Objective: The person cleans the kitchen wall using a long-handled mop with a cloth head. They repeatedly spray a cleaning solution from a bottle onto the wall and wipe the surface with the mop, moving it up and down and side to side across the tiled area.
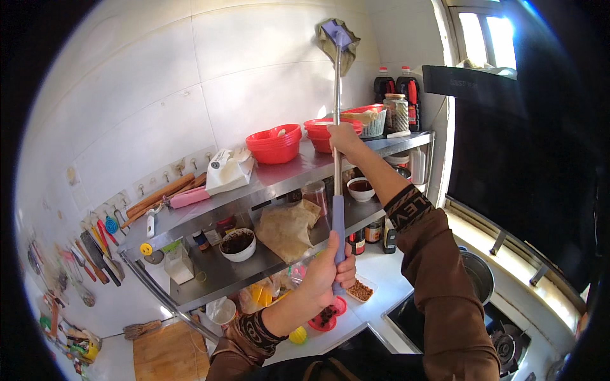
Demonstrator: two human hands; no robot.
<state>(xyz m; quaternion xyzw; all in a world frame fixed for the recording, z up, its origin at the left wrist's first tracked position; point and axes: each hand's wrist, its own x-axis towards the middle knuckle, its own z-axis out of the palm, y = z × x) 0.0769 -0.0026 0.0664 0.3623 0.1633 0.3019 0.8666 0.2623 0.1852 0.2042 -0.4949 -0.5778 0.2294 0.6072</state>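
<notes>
My left hand is closed around the purple grip of a long-handled mop, low in front of me. Higher up, my right hand grips the metal pole of the same mop, near the top shelf. At the pole's upper end, a purple head with a greenish-brown cloth over it lies against the white wall panel, left of the corner. Behind the right hand are stacked red plastic baskets.
A two-tier steel shelf holds red bowls, a glass jar, dark sauce bottles and a white bowl. Knives hang at the left. A range hood and a stove burner are at the right. A wooden board lies lower left.
</notes>
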